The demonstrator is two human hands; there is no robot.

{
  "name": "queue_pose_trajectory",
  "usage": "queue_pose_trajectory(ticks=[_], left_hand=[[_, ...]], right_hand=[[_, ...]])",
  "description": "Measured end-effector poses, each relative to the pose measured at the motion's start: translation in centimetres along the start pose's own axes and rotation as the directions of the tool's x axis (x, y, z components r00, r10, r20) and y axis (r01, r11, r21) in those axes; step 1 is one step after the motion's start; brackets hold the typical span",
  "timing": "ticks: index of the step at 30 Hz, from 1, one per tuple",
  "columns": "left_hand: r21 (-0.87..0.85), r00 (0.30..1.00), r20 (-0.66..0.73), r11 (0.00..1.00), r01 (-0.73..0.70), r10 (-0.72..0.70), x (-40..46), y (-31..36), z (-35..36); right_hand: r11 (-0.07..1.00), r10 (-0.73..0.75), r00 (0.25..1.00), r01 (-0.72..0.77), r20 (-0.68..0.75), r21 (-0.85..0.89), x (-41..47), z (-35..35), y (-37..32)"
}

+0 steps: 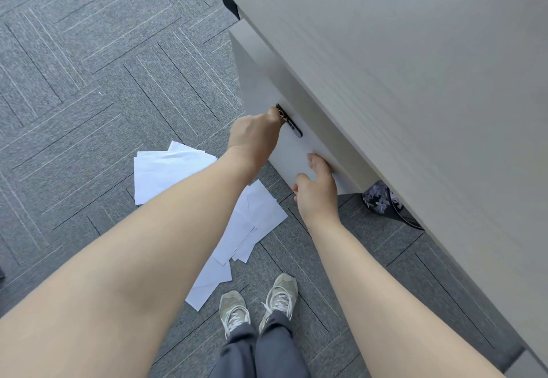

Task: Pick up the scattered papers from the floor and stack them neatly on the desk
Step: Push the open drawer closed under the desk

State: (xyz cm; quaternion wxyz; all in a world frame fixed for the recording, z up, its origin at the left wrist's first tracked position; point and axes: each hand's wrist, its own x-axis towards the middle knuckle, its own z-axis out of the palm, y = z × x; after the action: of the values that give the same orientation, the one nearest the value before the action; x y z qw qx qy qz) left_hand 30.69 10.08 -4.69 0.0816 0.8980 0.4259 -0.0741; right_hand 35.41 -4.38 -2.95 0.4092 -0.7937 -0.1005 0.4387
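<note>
White papers lie scattered on the grey carpet: one loose pile [166, 170] left of my left forearm, more sheets [258, 217] between my arms, and a few [210, 282] near my shoes. The pale wood-grain desk [415, 81] fills the upper right. My left hand [255, 137] reaches to the white cabinet [255, 81] under the desk, its fingers pinched on a small key [280, 113] at the lock. My right hand [315, 191] curls around the cabinet's lower near corner. Neither hand holds paper as far as I can tell.
A dark lock panel [295, 128] sits on the cabinet front beside the key. A dark patterned object [379, 199] with a black cable lies under the desk to the right. My two shoes [258, 303] stand on the carpet just below the papers.
</note>
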Motion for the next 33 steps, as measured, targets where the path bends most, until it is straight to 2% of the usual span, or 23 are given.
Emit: queue_pose_trajectory(ticks=[3,6,10,12,14,19,22,25,28,33], left_hand=[[-0.019,0.999,-0.025,0.999,-0.038,0.038,0.0,-0.4,0.1],[-0.163,0.998,-0.062,0.987,0.007,-0.017,0.1,-0.6,0.2],[-0.513,0.995,0.028,0.853,0.094,-0.094,0.4,-1.0,1.3],[-0.609,0.990,0.069,0.780,0.141,-0.125,0.4,-1.0,1.4],[-0.660,0.982,0.117,0.727,0.190,-0.151,0.3,-0.8,1.3],[-0.680,0.972,0.161,0.694,0.236,-0.173,-0.6,-1.4,2.3],[-0.698,0.949,0.209,0.644,0.315,-0.238,-3.3,-3.0,4.0],[-0.744,0.918,0.272,0.541,0.391,-0.289,-7.6,-5.2,6.0],[-0.768,0.880,0.330,0.445,0.461,-0.342,-12.3,-8.1,7.5],[-0.757,0.784,0.414,0.304,0.579,-0.463,-18.9,-13.9,10.3]], right_hand=[[0.999,-0.030,0.999,0.030,-0.014,-0.027,-0.1,0.1,0.2],[0.998,-0.047,0.998,0.046,-0.034,-0.034,0.0,0.0,0.2],[0.998,-0.047,0.997,0.045,-0.057,-0.032,0.1,0.4,0.4],[0.998,-0.057,0.996,0.055,-0.067,-0.032,0.0,0.6,0.6],[0.997,-0.072,0.994,0.070,-0.081,-0.036,0.1,0.8,0.7],[0.998,-0.063,0.992,0.061,-0.106,-0.020,0.5,1.1,0.8],[0.994,-0.086,0.991,0.078,-0.102,-0.079,-0.1,2.0,0.9],[0.988,-0.097,0.994,0.090,-0.051,-0.126,-1.4,4.1,0.9],[0.984,-0.090,0.993,0.101,0.078,-0.149,-2.9,6.7,1.0],[0.943,-0.040,0.958,0.130,0.285,-0.306,-3.5,11.8,3.1]])
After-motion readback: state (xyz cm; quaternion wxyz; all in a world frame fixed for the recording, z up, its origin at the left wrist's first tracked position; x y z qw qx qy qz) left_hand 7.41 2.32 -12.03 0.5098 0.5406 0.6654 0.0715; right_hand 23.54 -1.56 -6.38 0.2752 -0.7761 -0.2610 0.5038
